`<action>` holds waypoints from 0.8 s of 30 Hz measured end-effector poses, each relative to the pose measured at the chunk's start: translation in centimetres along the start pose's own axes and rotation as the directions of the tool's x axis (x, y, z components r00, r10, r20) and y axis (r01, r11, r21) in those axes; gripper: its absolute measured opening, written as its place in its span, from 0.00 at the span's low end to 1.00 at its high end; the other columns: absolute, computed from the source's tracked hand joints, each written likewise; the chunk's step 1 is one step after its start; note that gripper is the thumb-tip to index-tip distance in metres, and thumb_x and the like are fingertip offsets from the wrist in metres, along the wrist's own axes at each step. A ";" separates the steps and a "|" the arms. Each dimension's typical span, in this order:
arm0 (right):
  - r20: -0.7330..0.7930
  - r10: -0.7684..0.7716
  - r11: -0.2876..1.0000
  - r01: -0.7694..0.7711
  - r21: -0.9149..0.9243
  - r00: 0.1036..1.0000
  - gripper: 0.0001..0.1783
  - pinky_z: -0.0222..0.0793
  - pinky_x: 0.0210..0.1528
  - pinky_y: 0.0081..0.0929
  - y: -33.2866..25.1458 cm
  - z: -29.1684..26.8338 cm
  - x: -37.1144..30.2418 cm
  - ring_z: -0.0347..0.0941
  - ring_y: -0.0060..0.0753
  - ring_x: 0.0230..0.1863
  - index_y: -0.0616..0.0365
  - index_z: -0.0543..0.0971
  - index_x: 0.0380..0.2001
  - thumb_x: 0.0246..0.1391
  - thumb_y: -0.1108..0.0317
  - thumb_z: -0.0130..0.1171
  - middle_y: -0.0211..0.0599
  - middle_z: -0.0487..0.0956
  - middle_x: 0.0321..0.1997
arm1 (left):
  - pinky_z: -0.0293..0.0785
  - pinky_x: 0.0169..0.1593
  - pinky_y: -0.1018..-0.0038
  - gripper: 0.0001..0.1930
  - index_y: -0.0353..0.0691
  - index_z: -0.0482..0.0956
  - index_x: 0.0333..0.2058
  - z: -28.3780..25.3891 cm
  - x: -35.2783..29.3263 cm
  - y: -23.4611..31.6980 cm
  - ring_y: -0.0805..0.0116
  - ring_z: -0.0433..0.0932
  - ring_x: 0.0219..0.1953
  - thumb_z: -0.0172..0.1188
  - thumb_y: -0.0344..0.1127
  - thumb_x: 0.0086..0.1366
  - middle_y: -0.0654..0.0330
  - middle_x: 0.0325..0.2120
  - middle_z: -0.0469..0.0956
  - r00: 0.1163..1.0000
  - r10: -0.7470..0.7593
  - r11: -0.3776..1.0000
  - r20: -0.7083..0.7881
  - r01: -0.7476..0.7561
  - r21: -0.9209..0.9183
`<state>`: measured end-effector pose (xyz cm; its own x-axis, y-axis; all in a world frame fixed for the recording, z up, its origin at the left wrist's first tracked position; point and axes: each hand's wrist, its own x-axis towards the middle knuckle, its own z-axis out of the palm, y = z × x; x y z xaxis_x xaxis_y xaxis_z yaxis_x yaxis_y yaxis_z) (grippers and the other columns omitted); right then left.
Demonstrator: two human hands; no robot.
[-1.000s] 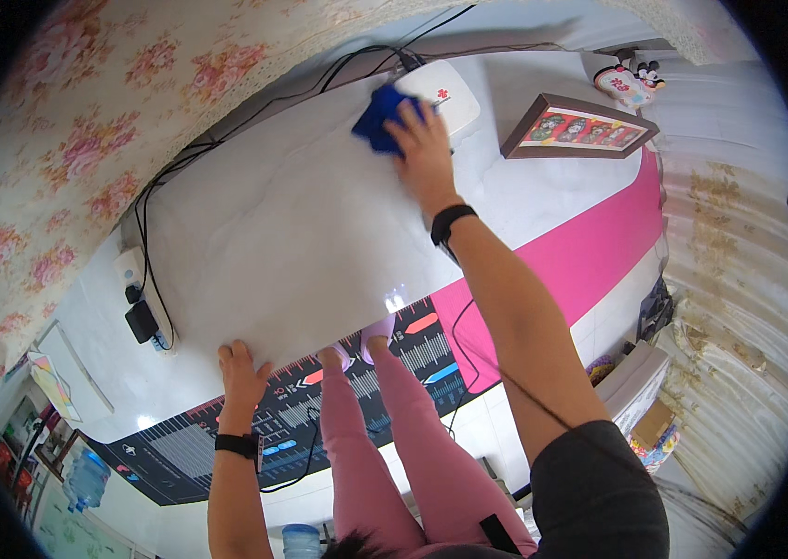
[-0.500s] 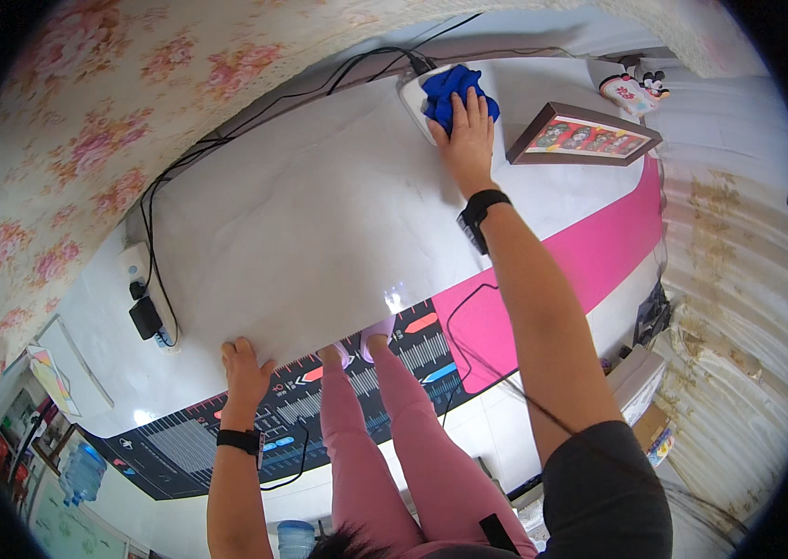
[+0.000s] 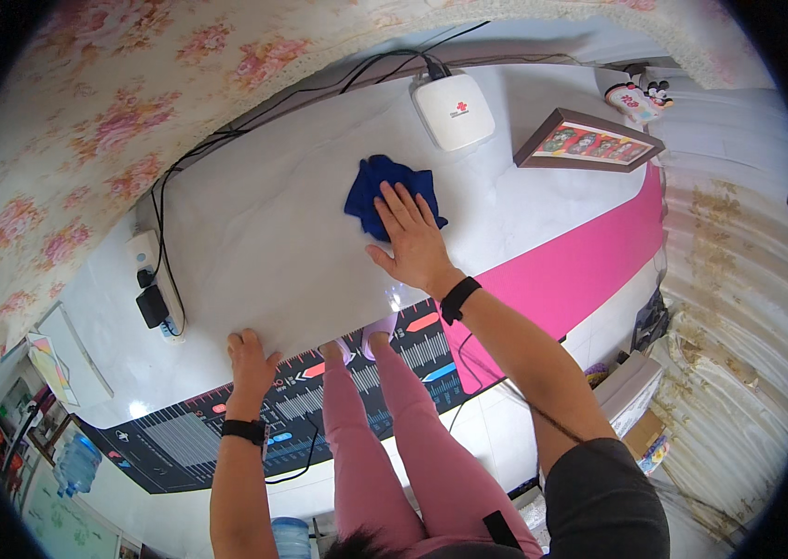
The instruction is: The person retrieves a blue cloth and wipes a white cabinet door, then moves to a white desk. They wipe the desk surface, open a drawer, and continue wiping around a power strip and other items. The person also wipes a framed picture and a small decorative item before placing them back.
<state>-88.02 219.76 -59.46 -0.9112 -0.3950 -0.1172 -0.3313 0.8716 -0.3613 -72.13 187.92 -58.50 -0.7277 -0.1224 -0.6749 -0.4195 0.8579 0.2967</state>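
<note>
My right hand [image 3: 411, 240] lies flat on a crumpled dark blue cloth [image 3: 366, 197], fingers stretched over it and the thumb out to the left. Underneath is the white marbled tabletop [image 3: 273, 224], around its middle. My left hand [image 3: 250, 361] rests at the table's front edge, its fingertips on the surface and the thumb apart; nothing shows in it. Beyond the cloth, to the right, sits a white square box-shaped device [image 3: 455, 110] with a black cable plugged in at its back.
A brown picture frame [image 3: 588, 144] and a small cartoon figurine [image 3: 636, 98] stand at the far right. On the left lies a white power strip [image 3: 159, 284] with black plugs. Black cables [image 3: 226, 135] run along the back edge. A pink mat [image 3: 552, 270] covers the right front.
My right hand and the blue cloth have come off the white device, moving left and nearer onto the tabletop. The device is now uncovered. My left hand stays at the front edge.
</note>
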 end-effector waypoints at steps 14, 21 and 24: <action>-0.030 -0.270 0.960 0.266 -0.084 0.962 0.30 0.41 0.70 0.50 -2.6 2.9 12.6 0.46 0.43 0.72 0.46 0.63 0.64 0.59 0.52 0.49 0.36 0.56 0.72 | 0.70 0.49 0.53 0.26 0.33 0.65 0.41 -0.1 0.2 0.1 0.40 0.67 0.49 0.72 0.29 0.47 0.43 0.45 0.63 1.000 -0.007 0.999 0.030 0.006 0.050; -0.269 0.097 0.984 -0.134 -0.121 0.958 0.31 0.41 0.70 0.52 -0.3 0.2 16.0 0.47 0.42 0.72 0.47 0.64 0.64 0.59 0.52 0.49 0.36 0.57 0.71 | 0.69 0.51 0.53 0.26 0.34 0.65 0.41 -0.3 0.0 0.2 0.39 0.67 0.50 0.71 0.30 0.48 0.42 0.44 0.63 0.999 -0.040 0.998 0.037 0.038 0.057; -0.151 -0.051 0.975 0.016 -0.222 0.987 0.32 0.41 0.69 0.56 -3.0 2.2 11.7 0.48 0.42 0.72 0.48 0.65 0.63 0.56 0.52 0.51 0.38 0.57 0.71 | 0.69 0.51 0.53 0.26 0.34 0.65 0.41 -0.3 0.1 0.2 0.38 0.67 0.49 0.71 0.29 0.48 0.42 0.44 0.63 0.998 -0.036 0.999 0.045 0.035 0.022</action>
<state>-97.15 211.88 -61.75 -0.9197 -0.3903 0.0423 -0.3921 0.9077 -0.1492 -72.50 187.96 -58.31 -0.6869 -0.1300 -0.7150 -0.4324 0.8639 0.2583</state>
